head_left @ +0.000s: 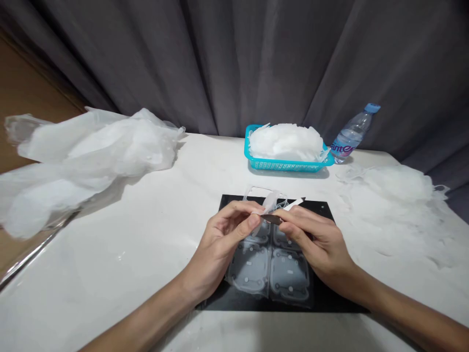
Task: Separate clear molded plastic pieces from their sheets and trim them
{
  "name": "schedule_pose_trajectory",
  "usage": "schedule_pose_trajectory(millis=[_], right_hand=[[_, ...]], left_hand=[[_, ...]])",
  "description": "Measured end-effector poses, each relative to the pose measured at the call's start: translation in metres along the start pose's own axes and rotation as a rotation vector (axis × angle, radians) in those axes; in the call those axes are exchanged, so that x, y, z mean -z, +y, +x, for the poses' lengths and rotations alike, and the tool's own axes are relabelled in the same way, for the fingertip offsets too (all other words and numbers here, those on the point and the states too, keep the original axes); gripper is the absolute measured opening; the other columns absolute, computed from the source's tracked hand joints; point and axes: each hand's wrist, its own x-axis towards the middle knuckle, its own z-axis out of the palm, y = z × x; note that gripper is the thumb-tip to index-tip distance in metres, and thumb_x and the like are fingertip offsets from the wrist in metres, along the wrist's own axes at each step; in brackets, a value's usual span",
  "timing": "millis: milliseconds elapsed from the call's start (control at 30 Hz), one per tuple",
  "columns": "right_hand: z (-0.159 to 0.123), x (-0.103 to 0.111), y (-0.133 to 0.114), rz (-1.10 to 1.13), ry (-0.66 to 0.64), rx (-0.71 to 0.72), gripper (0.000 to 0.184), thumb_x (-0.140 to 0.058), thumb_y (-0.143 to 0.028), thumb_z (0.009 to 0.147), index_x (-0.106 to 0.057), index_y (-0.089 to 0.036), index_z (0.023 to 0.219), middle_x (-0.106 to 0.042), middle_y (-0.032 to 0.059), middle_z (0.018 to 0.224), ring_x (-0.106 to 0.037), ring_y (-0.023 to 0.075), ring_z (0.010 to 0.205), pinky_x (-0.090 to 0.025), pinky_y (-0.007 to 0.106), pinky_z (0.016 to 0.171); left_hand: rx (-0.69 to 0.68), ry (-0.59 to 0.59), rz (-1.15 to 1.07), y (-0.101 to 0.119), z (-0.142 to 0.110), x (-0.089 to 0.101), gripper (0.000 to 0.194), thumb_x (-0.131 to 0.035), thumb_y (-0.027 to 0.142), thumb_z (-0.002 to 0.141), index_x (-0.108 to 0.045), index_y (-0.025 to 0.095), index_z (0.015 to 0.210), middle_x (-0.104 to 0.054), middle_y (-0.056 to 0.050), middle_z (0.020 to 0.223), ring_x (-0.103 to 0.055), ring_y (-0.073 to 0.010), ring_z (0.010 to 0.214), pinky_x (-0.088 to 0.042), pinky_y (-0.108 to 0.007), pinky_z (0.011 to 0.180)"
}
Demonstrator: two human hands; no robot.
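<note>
My left hand (230, 230) pinches a thin, translucent white plastic piece (270, 200) between thumb and fingers. Closed around a small knife is my right hand (317, 237); the dark blade (271, 219) points left and meets the left fingertips. A white strip with a dark tip (295, 204) sticks up behind the right fingers, perhaps the knife's handle. Thin clear loops of plastic (252, 191) show beyond the fingers. Below both hands, a clear moulded plastic sheet (249, 268) with several rounded-square panels lies on a black board (216, 300), partly hidden by the hands.
A blue basket (286, 165) heaped with white translucent pieces (289, 142) stands at the back. Beside it is a water bottle (351, 134). Plastic bags with white contents (120, 142) lie left, and loose translucent pieces (399, 195) are piled right on the white table (146, 244).
</note>
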Motion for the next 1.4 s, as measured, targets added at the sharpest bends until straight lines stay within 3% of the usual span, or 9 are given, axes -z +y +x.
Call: schedule_pose_trajectory(millis=[400, 800, 1167, 1400], right_hand=[[-0.0023, 0.0041, 0.0018, -0.103, -0.016, 0.155, 0.033, -0.062, -0.013, 0.104, -0.077, -0.022, 0.132, -0.076, 0.0074, 0.100, -0.069, 0.0166, 0.084, -0.060, 0.028, 0.077], [-0.0038, 0.0022, 0.0010, -0.085, 0.018, 0.091, 0.033, -0.062, -0.018, 0.104, -0.078, -0.027, 0.132, -0.081, 0.0066, 0.103, -0.070, 0.0186, 0.081, -0.061, 0.031, 0.073], [-0.0071, -0.0003, 0.0037, -0.035, 0.020, 0.038, 0.031, -0.063, -0.016, 0.104, -0.078, -0.024, 0.131, -0.074, 0.0026, 0.089, -0.064, 0.0136, 0.075, -0.055, 0.026, 0.070], [-0.0052, 0.0003, 0.0026, -0.045, 0.025, 0.065, 0.032, -0.062, -0.013, 0.104, -0.078, -0.023, 0.130, -0.078, 0.0045, 0.097, -0.066, 0.0146, 0.078, -0.056, 0.027, 0.071]], left_hand=[[-0.022, -0.008, -0.001, -0.0009, -0.0009, 0.0009, 0.007, -0.085, 0.034, 0.088, -0.085, 0.027, 0.088, -0.074, -0.002, 0.098, -0.064, -0.0164, 0.094, -0.049, -0.025, 0.088], [0.029, 0.050, -0.004, -0.0015, -0.0004, 0.0003, 0.013, -0.092, 0.036, 0.079, -0.086, 0.025, 0.075, -0.073, -0.004, 0.094, -0.062, -0.0159, 0.082, -0.050, -0.028, 0.078], [0.049, 0.019, -0.018, -0.0019, -0.0011, -0.0003, 0.009, -0.089, 0.035, 0.083, -0.088, 0.027, 0.081, -0.071, -0.003, 0.097, -0.060, -0.0138, 0.081, -0.048, -0.026, 0.077], [0.051, -0.009, -0.025, -0.0033, -0.0018, 0.0007, 0.010, -0.088, 0.036, 0.086, -0.088, 0.027, 0.082, -0.071, -0.002, 0.096, -0.060, -0.0138, 0.087, -0.047, -0.024, 0.081]])
